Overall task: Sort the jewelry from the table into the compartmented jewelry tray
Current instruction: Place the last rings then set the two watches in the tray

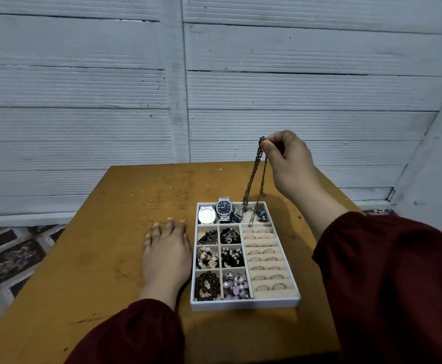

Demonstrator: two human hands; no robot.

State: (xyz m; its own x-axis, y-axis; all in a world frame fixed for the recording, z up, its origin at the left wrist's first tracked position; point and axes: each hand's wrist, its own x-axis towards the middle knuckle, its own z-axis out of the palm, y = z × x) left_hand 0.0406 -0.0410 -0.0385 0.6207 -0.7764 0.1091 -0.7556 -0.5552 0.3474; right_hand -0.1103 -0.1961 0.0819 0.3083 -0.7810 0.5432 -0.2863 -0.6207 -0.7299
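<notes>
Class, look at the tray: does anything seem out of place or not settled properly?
The chain necklace: the right hand pinches its top, so only its lower end lies in the tray's far right compartment. The watch also pokes above the far rim.

White tray (pixel 243 306), ochre table (pixel 135 206), maroon sleeves (pixel 398 271), dark chain (pixel 254 174)

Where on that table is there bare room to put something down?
Bare wood lies on the brown wooden table beyond the white compartmented tray toward the wall, and left of the left hand. The tray is crowded; the right hand dangles a dark chain necklace into its far compartment.
</notes>
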